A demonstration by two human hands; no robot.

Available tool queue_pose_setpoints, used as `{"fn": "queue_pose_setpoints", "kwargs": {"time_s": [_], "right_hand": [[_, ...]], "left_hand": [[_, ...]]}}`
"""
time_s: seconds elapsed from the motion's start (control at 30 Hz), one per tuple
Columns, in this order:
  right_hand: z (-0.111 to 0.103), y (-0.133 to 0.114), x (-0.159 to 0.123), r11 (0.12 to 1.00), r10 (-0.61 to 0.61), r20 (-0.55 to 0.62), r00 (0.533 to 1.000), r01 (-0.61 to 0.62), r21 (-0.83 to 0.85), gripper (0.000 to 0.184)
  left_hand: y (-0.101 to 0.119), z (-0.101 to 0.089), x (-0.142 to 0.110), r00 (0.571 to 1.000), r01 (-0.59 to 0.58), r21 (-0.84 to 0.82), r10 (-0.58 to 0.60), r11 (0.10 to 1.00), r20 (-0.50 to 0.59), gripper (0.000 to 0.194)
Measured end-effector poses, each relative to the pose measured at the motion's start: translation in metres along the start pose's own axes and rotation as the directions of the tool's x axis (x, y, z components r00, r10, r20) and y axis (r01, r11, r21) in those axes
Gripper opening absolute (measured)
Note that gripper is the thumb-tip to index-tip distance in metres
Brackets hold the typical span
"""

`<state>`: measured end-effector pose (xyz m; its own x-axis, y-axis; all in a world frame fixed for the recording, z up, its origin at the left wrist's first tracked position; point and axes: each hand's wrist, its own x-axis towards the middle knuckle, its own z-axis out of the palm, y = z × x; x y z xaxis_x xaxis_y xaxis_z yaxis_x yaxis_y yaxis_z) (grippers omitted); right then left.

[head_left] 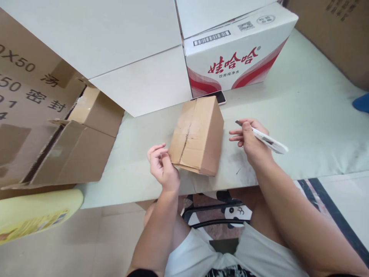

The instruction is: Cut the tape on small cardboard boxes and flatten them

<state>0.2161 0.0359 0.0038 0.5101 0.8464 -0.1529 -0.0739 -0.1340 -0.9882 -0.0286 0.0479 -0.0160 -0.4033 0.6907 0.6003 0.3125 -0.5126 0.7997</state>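
Observation:
A small brown cardboard box [191, 132] lies on the pale green cloth, its taped seam facing up and running lengthwise. At the box's near left corner is my left hand [163, 165], its fingers curled and the thumb pressed in at the edge; exactly what is pinched there is partly hidden. My right hand [253, 140] is to the right of the box, apart from it, closed around a white utility knife [271, 141]. The knife's dark blade tip points left toward the box, and its handle sticks out past the hand.
Behind the box a phone [220, 97] lies partly hidden, next to a white-and-red water carton [236, 65]. Large white boxes [141, 84] stand back left. Brown cartons [77, 154] and a yellow bottle [40, 211] are at the left. A blue object [361, 103] shows at the right edge.

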Motion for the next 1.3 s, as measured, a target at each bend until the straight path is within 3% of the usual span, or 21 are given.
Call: {"fn": "queue_pose_setpoints", "kwargs": {"time_s": [0.1,0.17,0.23,0.43,0.6,0.73,0.87,0.9,0.93,0.97,1.0,1.03,1.1,1.17,1.2,1.23,1.3], "right_hand": [[0.0,0.013,0.0,0.994,0.063,0.151,0.987,-0.048,-0.098,0.049],[0.002,0.023,0.001,0.987,0.051,0.251,0.967,-0.009,-0.163,0.046],[0.006,0.032,0.003,0.977,0.026,0.339,0.94,0.048,-0.209,0.044],[0.025,0.04,0.003,0.975,-0.144,0.485,0.863,0.207,-0.079,0.037],[0.031,0.03,-0.01,0.946,-0.325,0.422,0.846,0.294,0.14,0.034],[0.03,0.028,-0.017,0.868,-0.455,0.294,0.841,0.346,0.355,0.035],[0.023,0.025,-0.02,0.834,-0.507,0.173,0.844,0.429,0.347,0.034],[0.022,0.024,-0.021,0.832,-0.515,0.161,0.842,0.445,0.331,0.033],[0.02,0.022,-0.022,0.83,-0.524,0.157,0.837,0.459,0.318,0.031],[0.018,0.02,-0.024,0.826,-0.534,0.158,0.83,0.473,0.308,0.029],[0.017,0.018,-0.026,0.82,-0.548,0.168,0.819,0.487,0.299,0.027],[0.016,0.016,-0.027,0.815,-0.563,0.188,0.805,0.502,0.29,0.024],[0.015,0.013,-0.03,0.807,-0.587,0.25,0.77,0.531,0.257,0.02],[0.015,0.013,-0.032,0.799,-0.6,0.328,0.73,0.562,0.212,0.019],[0.015,0.013,-0.032,0.796,-0.602,0.366,0.71,0.574,0.195,0.019],[0.015,0.014,-0.032,0.791,-0.603,0.396,0.692,0.582,0.187,0.019],[0.016,0.015,-0.033,0.787,-0.603,0.439,0.667,0.586,0.191,0.02]], "left_hand": [[-0.008,-0.006,0.015,0.97,0.238,-0.018,-0.238,0.971,-0.056,0.007],[-0.016,-0.01,0.024,0.897,0.438,-0.064,-0.441,0.897,-0.037,0.004],[-0.023,-0.013,0.03,0.82,0.571,-0.082,-0.571,0.817,0.018,0.004],[-0.024,-0.016,0.028,0.638,0.77,-0.153,-0.742,0.62,0.205,0.045],[-0.013,-0.018,0.027,0.539,0.838,-0.154,-0.748,0.523,0.388,0.054],[-0.007,-0.02,0.032,0.368,0.913,-0.058,-0.752,0.404,0.546,0.057],[-0.006,-0.019,0.029,0.154,0.951,0.106,-0.743,0.291,0.651,0.07],[-0.008,-0.018,0.027,0.115,0.943,0.167,-0.753,0.288,0.648,0.07],[-0.01,-0.017,0.024,0.109,0.927,0.216,-0.77,0.308,0.629,0.066],[-0.014,-0.016,0.022,0.133,0.906,0.25,-0.79,0.343,0.598,0.06],[-0.017,-0.014,0.02,0.189,0.883,0.264,-0.809,0.388,0.557,0.055],[-0.021,-0.013,0.019,0.273,0.86,0.253,-0.817,0.444,0.507,0.051],[-0.027,-0.012,0.018,0.501,0.785,0.162,-0.766,0.598,0.401,0.049],[-0.029,-0.013,0.018,0.73,0.628,0.017,-0.597,0.778,0.334,0.052],[-0.028,-0.014,0.018,0.824,0.511,-0.059,-0.469,0.858,0.317,0.054],[-0.027,-0.015,0.018,0.89,0.382,-0.125,-0.328,0.916,0.315,0.054],[-0.021,-0.017,0.018,0.94,0.131,-0.184,-0.063,0.974,0.336,0.049]]}}
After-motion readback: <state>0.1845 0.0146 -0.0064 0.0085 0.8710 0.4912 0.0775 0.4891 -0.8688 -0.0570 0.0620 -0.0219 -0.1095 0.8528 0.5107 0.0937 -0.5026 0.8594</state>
